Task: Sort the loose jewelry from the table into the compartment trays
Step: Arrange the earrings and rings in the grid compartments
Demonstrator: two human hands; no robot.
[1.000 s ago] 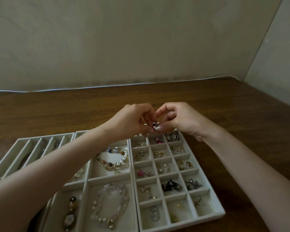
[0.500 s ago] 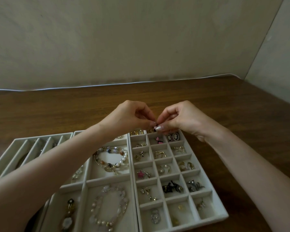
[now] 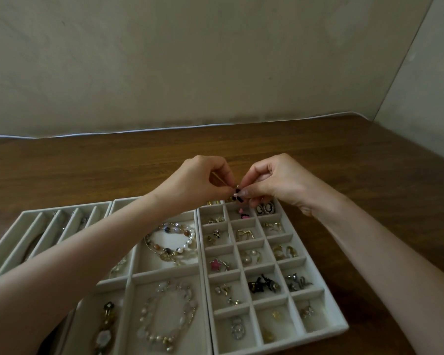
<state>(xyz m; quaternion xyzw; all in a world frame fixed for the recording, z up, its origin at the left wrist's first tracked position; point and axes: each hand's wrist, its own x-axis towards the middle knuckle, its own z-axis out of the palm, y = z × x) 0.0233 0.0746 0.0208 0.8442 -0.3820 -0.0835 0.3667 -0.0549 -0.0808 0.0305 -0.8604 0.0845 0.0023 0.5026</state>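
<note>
My left hand (image 3: 198,181) and my right hand (image 3: 274,181) meet fingertip to fingertip above the far edge of the small-compartment tray (image 3: 342,326). Together they pinch a tiny dark earring (image 3: 237,196) between thumbs and forefingers. Under them, the tray's small cells hold earrings: a cameo pair (image 3: 265,208), a pink star (image 3: 215,264), a black pair (image 3: 263,283). The middle tray (image 3: 164,274) holds two bead bracelets (image 3: 171,242) and a watch-like piece (image 3: 105,326).
A third tray (image 3: 23,226) with long narrow slots lies at the left, partly under my left forearm. The trays sit on a brown wooden table (image 3: 344,162). A white cable (image 3: 113,131) runs along the wall at the table's back edge.
Both hands have shifted slightly away from me and the small dark earring has turned between the fingertips. The trays have not moved.
</note>
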